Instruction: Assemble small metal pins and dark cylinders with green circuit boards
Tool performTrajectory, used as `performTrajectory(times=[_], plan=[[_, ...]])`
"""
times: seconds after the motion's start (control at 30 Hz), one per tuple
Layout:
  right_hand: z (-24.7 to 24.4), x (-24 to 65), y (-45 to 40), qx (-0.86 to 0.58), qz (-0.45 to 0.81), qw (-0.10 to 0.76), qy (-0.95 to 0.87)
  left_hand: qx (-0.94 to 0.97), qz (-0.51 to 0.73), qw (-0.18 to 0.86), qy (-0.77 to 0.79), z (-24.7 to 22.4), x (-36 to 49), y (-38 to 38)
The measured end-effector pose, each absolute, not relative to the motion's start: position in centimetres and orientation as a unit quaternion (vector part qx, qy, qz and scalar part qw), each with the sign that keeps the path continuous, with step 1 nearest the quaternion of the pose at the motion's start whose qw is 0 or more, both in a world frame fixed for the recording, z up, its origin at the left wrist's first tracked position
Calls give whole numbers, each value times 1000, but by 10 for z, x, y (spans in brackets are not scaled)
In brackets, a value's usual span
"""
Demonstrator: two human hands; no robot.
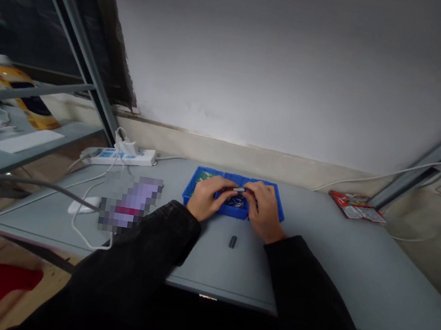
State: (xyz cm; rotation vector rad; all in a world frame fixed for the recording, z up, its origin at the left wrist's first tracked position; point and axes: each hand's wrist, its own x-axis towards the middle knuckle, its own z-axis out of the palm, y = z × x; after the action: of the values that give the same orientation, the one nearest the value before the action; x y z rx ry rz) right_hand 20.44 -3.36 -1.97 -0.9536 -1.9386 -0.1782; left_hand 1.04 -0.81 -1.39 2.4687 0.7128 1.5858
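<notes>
A white power strip (118, 157) with a charger (127, 146) plugged in is placed at the back of the grey worktop (355, 264), and a red printed packet (356, 206) is laid at its right end. A yellow-and-black object (25, 99) is seen at upper left.

Left hand (206, 199) and right hand (264, 212) over a blue compartment tray (196, 183), small metal piece (239, 189) between them

Head cam, fwd/down at blue tray (188, 193)

long black sleeves (132, 268) of soft, faintly creased fabric
</notes>
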Motion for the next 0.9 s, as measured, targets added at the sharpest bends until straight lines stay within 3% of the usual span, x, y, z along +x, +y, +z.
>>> performTrajectory(times=[0.9], plan=[[-21,204,-33,-399,-63,447,-798,819,520,55,234,-15,10,-8]])
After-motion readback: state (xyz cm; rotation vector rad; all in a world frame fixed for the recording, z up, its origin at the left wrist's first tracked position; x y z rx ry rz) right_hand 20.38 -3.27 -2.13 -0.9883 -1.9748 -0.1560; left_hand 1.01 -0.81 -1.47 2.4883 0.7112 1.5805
